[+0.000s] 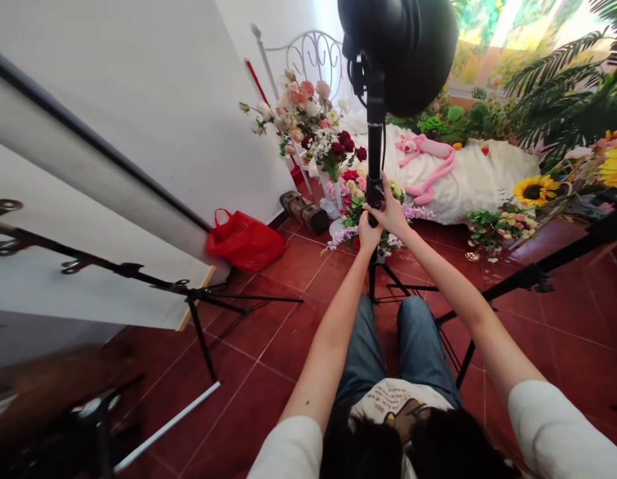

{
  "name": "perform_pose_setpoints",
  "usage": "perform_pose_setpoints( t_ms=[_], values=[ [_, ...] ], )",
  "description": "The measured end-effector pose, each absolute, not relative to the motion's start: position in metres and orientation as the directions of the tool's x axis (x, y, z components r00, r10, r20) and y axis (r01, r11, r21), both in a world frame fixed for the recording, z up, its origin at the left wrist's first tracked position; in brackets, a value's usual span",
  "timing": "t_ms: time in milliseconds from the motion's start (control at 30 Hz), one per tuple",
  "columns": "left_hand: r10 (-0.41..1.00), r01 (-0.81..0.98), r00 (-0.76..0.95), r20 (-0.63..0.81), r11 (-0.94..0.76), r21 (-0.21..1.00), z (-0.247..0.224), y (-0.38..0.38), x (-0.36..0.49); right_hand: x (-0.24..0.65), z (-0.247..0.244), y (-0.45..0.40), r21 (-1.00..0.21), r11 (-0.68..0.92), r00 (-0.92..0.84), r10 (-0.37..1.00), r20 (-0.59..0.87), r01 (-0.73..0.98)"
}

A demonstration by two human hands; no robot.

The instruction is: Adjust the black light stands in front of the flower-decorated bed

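A black light stand (375,143) rises upright in front of me, topped by a large black studio lamp (412,56). My left hand (369,233) is closed around the pole just below a collar. Slightly higher, my right hand (392,214) is closed on the same pole at the black collar (374,189), its index finger pointing up along the shaft. Whether a knob sits under the fingers is hidden. Behind the pole, artificial flowers (345,189) crowd close to both hands. The stand's legs spread on the floor between my knees and the flowers.
Red tiles (288,332) cover the floor. To the left are a red bag (245,243), a brown case (304,211) and another stand (198,299) with clamps. A black tripod leg (538,269) slants across the right. A pink plush toy (430,159) lies on white cloth.
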State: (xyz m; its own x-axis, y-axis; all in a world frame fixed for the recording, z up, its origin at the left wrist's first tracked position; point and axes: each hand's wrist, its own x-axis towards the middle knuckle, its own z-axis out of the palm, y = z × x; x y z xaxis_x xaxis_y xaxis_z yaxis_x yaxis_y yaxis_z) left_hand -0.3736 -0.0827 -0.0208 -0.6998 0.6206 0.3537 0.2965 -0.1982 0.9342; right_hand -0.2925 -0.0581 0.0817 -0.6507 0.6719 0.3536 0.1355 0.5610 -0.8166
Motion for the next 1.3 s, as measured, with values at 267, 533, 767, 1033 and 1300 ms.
perform_pose_setpoints(
  t_ms=[267,533,767,1033,1300],
  values=[
    [0.568,0.363,-0.702,0.429,-0.231,0.902,-0.029,-0.078,-0.375,-0.289,0.055,-0.055,-0.789,0.583,-0.628,0.691,0.357,0.193],
    [0.551,0.411,-0.7,0.454,-0.209,0.888,-0.032,-0.08,-0.375,-0.286,0.038,-0.036,-0.687,0.726,-0.638,0.55,0.539,0.045],
    [0.542,0.393,-0.724,0.426,-0.183,0.901,-0.037,-0.081,-0.374,-0.252,0.01,-0.021,-0.583,0.812,-0.744,0.405,0.532,0.025],
    [0.565,0.341,-0.72,0.403,-0.218,0.914,-0.044,-0.079,-0.378,-0.265,-0.007,-0.015,-0.529,0.844,-0.756,0.401,0.518,0.085],
    [0.56,0.328,-0.719,0.413,-0.252,0.911,-0.046,-0.077,-0.379,-0.272,-0.004,-0.014,-0.474,0.858,-0.75,0.443,0.491,0.197]
  ],
)
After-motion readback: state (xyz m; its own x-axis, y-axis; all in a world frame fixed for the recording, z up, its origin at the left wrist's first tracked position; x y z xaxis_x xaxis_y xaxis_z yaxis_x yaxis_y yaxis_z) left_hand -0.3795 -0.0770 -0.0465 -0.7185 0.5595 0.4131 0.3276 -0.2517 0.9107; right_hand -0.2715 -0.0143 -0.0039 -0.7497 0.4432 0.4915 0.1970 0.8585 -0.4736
